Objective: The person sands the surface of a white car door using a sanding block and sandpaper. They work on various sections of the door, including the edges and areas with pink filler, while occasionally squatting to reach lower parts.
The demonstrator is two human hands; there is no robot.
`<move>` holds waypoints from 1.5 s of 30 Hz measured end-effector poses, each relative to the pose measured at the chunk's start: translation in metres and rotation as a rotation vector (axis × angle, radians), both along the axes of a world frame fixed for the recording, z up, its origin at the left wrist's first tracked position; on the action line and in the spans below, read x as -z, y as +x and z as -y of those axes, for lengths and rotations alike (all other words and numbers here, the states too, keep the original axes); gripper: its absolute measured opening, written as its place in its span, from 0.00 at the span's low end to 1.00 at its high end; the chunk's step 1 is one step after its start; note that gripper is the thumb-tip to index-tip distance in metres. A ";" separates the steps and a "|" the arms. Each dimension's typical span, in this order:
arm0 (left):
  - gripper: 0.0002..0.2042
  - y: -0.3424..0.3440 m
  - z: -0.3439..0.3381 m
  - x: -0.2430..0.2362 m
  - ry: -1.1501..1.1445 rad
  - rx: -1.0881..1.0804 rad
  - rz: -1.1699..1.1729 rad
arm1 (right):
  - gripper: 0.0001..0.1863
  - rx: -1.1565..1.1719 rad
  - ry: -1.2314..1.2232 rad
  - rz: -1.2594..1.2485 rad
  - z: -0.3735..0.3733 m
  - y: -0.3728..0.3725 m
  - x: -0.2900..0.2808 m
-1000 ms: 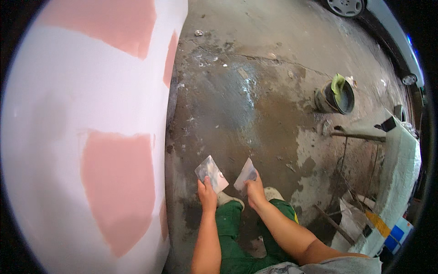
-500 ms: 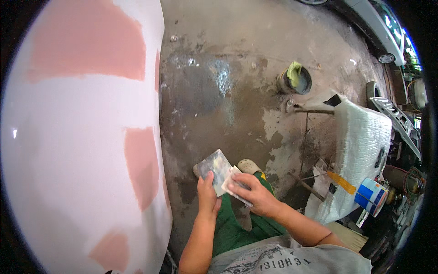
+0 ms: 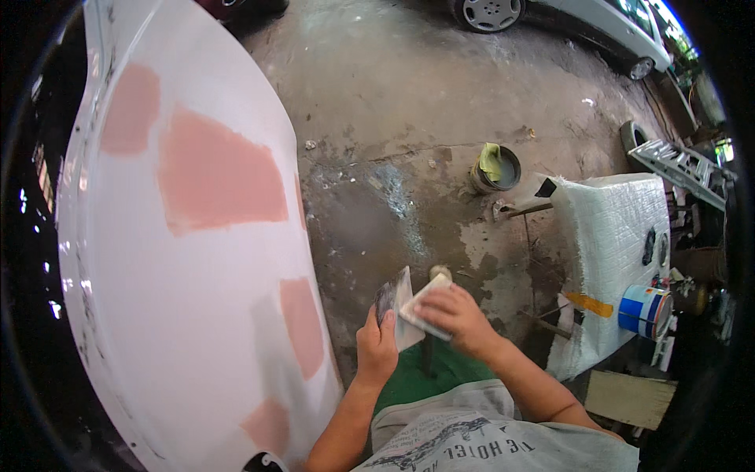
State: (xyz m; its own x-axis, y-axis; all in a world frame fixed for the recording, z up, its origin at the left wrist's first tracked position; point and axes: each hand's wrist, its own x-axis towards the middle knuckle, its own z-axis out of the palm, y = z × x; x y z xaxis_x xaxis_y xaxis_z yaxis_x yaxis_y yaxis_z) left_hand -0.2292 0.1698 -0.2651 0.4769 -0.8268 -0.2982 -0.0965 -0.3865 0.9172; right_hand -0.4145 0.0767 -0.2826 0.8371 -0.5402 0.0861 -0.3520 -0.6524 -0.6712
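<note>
In my left hand [image 3: 376,350], thumb on its face, is a thin smeared grey-white plate [image 3: 406,334], tilted and seen nearly edge-on. My right hand [image 3: 460,317] is closed on a pale, flat rectangular piece [image 3: 429,297], whose exact kind I cannot make out. Its left edge overlaps or touches the plate; which of the two, I cannot tell. To the left stands a white car body panel [image 3: 220,315] with several dull pink patches [image 3: 220,173]. Neither hand touches the panel.
A dark bucket [image 3: 509,171] with a yellow-green cloth [image 3: 491,161] stands on the stained floor ahead. At right, a stand covered in white wrap [image 3: 613,228] carries a blue-and-white can [image 3: 645,311]. Beyond are a ladder [image 3: 684,169] and a silver car [image 3: 582,31].
The view has shifted, bringing more of the panel and the far car into sight. Both hands sit slightly further right in it, and the plate has turned from face-on to nearly edge-on.
</note>
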 end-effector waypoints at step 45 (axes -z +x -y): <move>0.21 0.023 0.066 0.344 0.847 -0.681 -1.187 | 0.27 1.552 1.862 0.330 0.089 -0.019 0.396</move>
